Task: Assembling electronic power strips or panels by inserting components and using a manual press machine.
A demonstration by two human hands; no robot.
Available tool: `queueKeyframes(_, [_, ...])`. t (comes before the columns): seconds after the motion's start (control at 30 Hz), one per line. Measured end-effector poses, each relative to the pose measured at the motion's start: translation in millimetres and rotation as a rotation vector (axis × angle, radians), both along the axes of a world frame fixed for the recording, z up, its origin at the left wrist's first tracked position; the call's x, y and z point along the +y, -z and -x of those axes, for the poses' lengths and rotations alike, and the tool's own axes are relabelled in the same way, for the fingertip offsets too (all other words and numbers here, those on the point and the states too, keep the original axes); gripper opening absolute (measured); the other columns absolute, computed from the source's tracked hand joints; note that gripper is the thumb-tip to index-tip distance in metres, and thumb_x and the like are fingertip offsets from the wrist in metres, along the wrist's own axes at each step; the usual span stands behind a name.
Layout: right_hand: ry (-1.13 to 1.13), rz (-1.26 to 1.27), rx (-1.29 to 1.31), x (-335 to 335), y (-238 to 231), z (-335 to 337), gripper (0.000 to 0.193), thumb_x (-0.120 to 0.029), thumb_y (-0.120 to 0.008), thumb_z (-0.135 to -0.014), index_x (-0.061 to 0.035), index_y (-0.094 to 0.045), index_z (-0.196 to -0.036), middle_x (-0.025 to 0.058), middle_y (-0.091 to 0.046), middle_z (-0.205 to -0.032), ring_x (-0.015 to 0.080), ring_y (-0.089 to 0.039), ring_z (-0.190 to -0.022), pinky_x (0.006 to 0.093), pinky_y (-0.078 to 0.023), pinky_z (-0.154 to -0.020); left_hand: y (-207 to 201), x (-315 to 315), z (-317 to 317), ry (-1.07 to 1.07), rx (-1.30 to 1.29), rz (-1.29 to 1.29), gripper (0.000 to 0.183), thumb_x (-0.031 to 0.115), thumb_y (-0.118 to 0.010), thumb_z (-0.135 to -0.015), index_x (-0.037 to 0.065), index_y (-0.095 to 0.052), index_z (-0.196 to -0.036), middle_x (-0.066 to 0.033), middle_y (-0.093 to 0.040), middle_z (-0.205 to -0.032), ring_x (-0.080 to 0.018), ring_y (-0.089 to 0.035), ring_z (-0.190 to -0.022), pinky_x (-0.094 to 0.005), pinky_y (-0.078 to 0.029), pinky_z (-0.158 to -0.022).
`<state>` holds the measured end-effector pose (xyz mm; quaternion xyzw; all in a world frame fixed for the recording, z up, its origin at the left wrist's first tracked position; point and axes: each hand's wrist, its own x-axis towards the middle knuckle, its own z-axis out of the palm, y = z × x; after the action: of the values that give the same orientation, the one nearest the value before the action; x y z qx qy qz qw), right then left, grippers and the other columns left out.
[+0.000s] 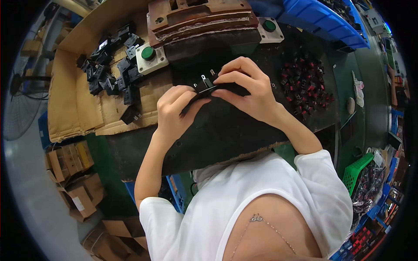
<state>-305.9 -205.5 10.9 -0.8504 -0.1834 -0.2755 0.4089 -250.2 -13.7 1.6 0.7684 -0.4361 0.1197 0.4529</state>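
Observation:
Both hands hold a black plastic socket [203, 89] with several flat metal terminals standing up from it, just above the dark worktable [217, 130]. My left hand [174, 108] pinches its left end between thumb and fingers. At the other end, my right hand [252, 89] is closed, thumb below and fingertips at the terminals. The fingers cover much of the socket. Similar black plastic parts [104, 71] lie heaped in an opened cardboard box [76, 95] to the left. To the right is a pile of small red-and-black parts [305, 82].
Beyond my hands stands a brown block-like fixture [204, 26], flanked by a left green push-button [148, 53] and a right green push-button [269, 26]. A blue bin [324, 26] sits at the far right. Cardboard boxes [80, 195] are on the floor at lower left.

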Motion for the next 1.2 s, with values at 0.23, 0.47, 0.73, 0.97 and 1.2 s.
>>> queueKeyframes(0.23, [-0.011,-0.005,-0.003,-0.3,-1.0,3.7,0.027,-0.007,-0.078,-0.059,-0.0038,-0.063,-0.081,0.0070,-0.057,-0.086,0.0210,-0.055,-0.076,0.0283,-0.046,-0.064,1.4,-1.5,-0.8,0.031,-0.089,-0.008,0.024,0.004,-0.077,-0.058,0.000,-0.056,-0.068,-0.0098,-0.059,-0.072,-0.0263,-0.057,-0.064,-0.0324,-0.045,-0.055])
queueKeyframes(0.47, [0.089,0.131,0.067,-32.7,-17.9,-4.5,0.049,-0.012,-0.081,-0.054,-0.0071,-0.064,-0.100,0.0063,-0.058,-0.105,0.0241,-0.055,-0.098,0.0325,-0.045,-0.084,-5.9,8.9,-5.2,0.094,0.032,0.083,0.023,-0.002,-0.076,-0.058,-0.003,-0.055,-0.069,-0.0136,-0.059,-0.071,-0.0275,-0.059,-0.062,-0.0307,-0.047,-0.055])
queueKeyframes(0.73, [0.002,-0.036,0.260,-48.7,-9.9,-2.8,0.023,0.001,-0.076,-0.064,0.0005,-0.065,-0.084,0.0082,-0.065,-0.077,0.0155,-0.065,-0.068,0.0234,-0.051,-0.061,-1.5,17.3,-23.2,0.145,0.072,0.264,0.018,-0.008,-0.070,-0.060,-0.009,-0.057,-0.072,-0.0176,-0.065,-0.083,-0.0298,-0.064,-0.079,-0.0312,-0.051,-0.069])
queueKeyframes(0.97, [0.026,0.000,0.169,-47.7,-15.1,-3.0,0.021,0.002,-0.076,-0.063,0.0007,-0.065,-0.081,0.0080,-0.065,-0.076,0.0158,-0.064,-0.067,0.0227,-0.050,-0.060,0.0,20.3,-26.1,0.132,0.064,0.232,0.017,-0.009,-0.066,-0.060,-0.009,-0.057,-0.075,-0.0194,-0.065,-0.087,-0.0312,-0.064,-0.084,-0.0328,-0.051,-0.073])
queueKeyframes(1.2, [0.032,-0.010,0.173,-48.9,-17.9,-1.2,0.022,0.002,-0.076,-0.062,0.0006,-0.065,-0.080,0.0078,-0.065,-0.077,0.0163,-0.064,-0.067,0.0228,-0.050,-0.061,1.0,20.3,-24.3,0.115,0.092,0.207,0.017,-0.012,-0.060,-0.060,-0.009,-0.056,-0.076,-0.0210,-0.065,-0.089,-0.0304,-0.064,-0.083,-0.0319,-0.051,-0.071])
